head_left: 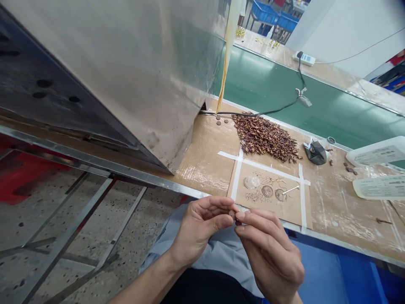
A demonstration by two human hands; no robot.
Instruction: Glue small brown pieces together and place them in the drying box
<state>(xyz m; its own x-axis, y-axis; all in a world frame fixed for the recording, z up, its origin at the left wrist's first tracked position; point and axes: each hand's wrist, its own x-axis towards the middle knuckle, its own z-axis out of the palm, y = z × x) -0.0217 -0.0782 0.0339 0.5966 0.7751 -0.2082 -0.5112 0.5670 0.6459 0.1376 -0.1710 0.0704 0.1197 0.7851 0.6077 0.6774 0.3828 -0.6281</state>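
My left hand point(201, 226) pinches a small brown round disc point(232, 214) between thumb and fingertips, above my lap at the bench's front edge. Close against it, my right hand point(270, 245) is closed at the fingertips on a small dark brown piece point(238, 223), mostly hidden by the fingers. Just beyond the hands, a taped cardboard sheet point(291, 211) holds a clear round lid point(252, 182), two small shallow dishes point(267, 191) and a white-tipped stick point(291, 190) resting on one of them. Dark specks are scattered around these.
A large pile of small brown-and-gold parts point(265, 137) lies behind the sheet. A big metal machine housing point(152, 84) stands left. A black cable point(272, 112) crosses toward the green conveyor belt point(332, 97). Right are a black crumpled bag point(315, 153) and white plastic jugs point(379, 188).
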